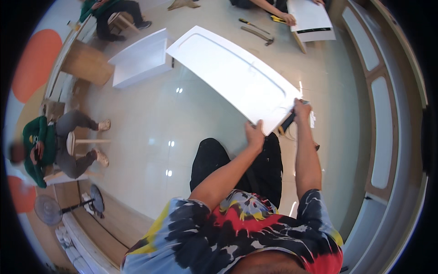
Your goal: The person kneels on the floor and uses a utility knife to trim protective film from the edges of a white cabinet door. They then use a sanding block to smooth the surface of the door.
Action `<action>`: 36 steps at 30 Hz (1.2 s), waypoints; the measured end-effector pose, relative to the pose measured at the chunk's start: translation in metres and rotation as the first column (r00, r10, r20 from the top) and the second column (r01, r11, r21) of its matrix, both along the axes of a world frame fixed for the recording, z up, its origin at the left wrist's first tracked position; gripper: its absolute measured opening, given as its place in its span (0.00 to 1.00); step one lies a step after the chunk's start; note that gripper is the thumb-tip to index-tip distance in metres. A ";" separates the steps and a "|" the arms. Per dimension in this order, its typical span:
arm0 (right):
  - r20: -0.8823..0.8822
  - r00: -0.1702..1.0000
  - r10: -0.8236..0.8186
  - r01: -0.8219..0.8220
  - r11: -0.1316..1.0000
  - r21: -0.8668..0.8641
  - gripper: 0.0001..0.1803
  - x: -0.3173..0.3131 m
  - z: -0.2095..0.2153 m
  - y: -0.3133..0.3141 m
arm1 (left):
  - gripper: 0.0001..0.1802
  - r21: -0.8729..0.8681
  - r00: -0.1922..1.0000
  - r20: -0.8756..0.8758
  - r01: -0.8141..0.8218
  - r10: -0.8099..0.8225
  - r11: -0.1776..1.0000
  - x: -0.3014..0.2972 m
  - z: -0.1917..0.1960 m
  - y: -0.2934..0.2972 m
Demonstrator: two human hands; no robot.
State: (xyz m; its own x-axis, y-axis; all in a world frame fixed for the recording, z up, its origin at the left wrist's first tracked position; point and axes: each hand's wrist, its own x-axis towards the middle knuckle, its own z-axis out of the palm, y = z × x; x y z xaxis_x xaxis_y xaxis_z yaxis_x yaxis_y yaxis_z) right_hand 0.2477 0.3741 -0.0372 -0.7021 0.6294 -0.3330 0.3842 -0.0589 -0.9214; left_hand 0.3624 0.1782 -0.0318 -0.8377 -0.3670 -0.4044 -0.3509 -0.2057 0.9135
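Observation:
A long white panel [228, 68] with a rounded groove line on its upper face stretches from my hands toward the far left, above the floor. My left hand [254, 135] is closed on its near corner, with the thumb on top. At the right corner of the same end, my right hand [301, 111] grips the edge. Just below that hand, a dark-handled tool [286, 123] lies partly hidden behind the panel and my arm. My legs in black trousers are under the near end.
An open white box-like piece [141, 59] stands on the floor beyond the panel's left end. A hammer [260, 34] and a screwdriver [248, 22] lie farther off. A co-worker's hand rests by another white panel [311, 18]. Two people sit at left near a fan [48, 210]. Cabinets [381, 132] line the right.

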 end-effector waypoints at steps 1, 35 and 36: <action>-0.034 0.998 0.045 -0.047 0.996 -0.069 0.09 -0.003 0.006 0.011 | 0.20 0.080 0.999 0.041 0.013 -0.016 0.997 -0.001 0.010 0.013; -0.090 0.959 -0.270 0.270 0.963 -0.017 0.21 0.201 0.040 0.014 | 0.39 -0.707 0.986 0.097 0.165 -0.136 0.688 -0.151 0.009 -0.414; -0.103 0.951 -0.292 0.294 0.956 0.003 0.21 0.202 0.041 0.015 | 0.38 -0.663 0.974 0.104 0.217 -0.200 0.717 -0.148 0.022 -0.401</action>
State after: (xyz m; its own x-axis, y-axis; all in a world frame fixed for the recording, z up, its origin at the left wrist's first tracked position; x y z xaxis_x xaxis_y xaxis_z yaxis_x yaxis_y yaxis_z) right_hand 0.4496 0.3890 0.0039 -0.5154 0.8174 -0.2573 0.2581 -0.1382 -0.9562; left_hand 0.2147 -0.2232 -0.0093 -0.9195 -0.3659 -0.1436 -0.3336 0.5332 0.7775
